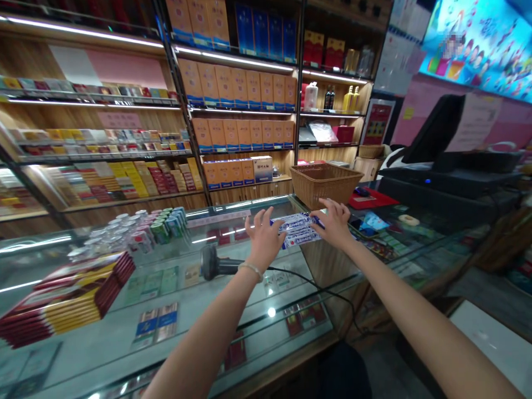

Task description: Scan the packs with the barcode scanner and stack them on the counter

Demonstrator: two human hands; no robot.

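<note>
Two long blue-and-white cartons (pixel 297 228) lie stacked on the glass counter (pixel 178 316). My left hand (pixel 262 237) rests on their left end, fingers curled loosely round it. At the cartons' right end, my right hand (pixel 334 223) presses with fingers bent over the top. Both hands grip the same stack from opposite ends. A bracelet sits on my left wrist.
A black barcode scanner (pixel 214 265) with a cable lies just left of my left wrist. A wicker basket (pixel 325 183) stands behind the cartons. Red-and-yellow cartons (pixel 66 299) are stacked at left, small packs (pixel 141 227) behind them. A register (pixel 453 160) stands right. Shelves of boxes fill the back.
</note>
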